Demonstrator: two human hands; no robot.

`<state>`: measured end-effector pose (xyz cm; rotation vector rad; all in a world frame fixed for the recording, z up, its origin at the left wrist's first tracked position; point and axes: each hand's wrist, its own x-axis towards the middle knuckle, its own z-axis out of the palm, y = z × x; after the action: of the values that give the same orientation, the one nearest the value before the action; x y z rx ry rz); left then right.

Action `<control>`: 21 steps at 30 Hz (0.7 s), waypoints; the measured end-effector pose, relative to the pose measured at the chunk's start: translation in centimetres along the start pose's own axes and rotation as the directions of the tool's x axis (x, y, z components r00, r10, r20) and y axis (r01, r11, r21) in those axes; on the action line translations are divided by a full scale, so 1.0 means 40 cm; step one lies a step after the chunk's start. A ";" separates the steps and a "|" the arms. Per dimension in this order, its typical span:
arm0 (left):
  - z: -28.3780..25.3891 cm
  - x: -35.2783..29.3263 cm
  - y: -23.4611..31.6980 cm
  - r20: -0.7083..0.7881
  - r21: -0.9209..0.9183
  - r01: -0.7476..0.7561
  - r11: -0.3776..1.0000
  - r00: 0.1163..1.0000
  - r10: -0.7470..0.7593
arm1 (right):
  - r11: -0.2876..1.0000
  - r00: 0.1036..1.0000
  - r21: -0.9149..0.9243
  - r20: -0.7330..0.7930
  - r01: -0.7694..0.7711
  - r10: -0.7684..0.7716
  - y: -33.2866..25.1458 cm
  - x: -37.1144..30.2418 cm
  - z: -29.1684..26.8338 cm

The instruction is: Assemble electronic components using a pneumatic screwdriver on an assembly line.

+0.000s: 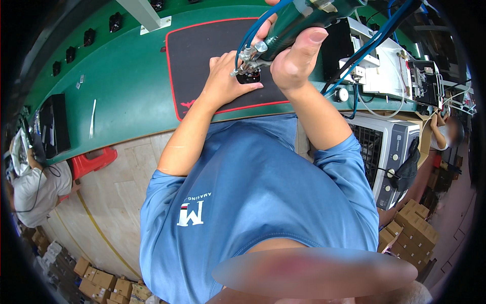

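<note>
Several small black parts stand along the far left side of the smooth green worktop, with a dark box-shaped holder nearer its left end and a thin white strip just right of that holder. Farther right, on a black rectangular mat with a red border, the left hand lies low, thumb along the near edge of a small black block-like piece and fingers curled toward its far side, seemingly pinching it; the fingertips are partly hidden. Above it leans a dark green cylindrical tool with silvery metal fittings and blue hoses, gripped by the right hand, its thumb raised along the barrel. Whether tool and piece touch cannot be told. A slip of the tool could scratch the piece or catch the left thumb, and a drag from the hoses might tilt the barrel off line. The piece looks dark and compact, with small lighter details too fine to read.
</note>
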<state>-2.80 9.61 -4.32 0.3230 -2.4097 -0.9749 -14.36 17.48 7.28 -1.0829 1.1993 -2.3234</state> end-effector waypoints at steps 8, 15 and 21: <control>-0.002 -0.006 -0.002 -0.003 -0.004 -0.020 1.000 1.000 0.020 | 0.984 0.999 0.174 -0.029 -0.023 0.029 0.075 -0.043 -0.045; -0.003 0.010 0.003 0.007 -0.065 -0.002 0.998 1.000 0.003 | 0.965 0.982 -0.189 -0.027 0.180 -0.189 0.163 -0.083 -0.140; -0.018 -0.003 0.013 0.036 0.069 0.007 0.998 0.999 -0.010 | 0.966 0.957 0.051 0.133 0.252 -0.256 -0.212 0.146 0.039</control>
<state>-2.32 9.63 -3.57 0.3431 -2.4805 -0.9107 -16.56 18.39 17.44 -1.4354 1.0174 -2.3952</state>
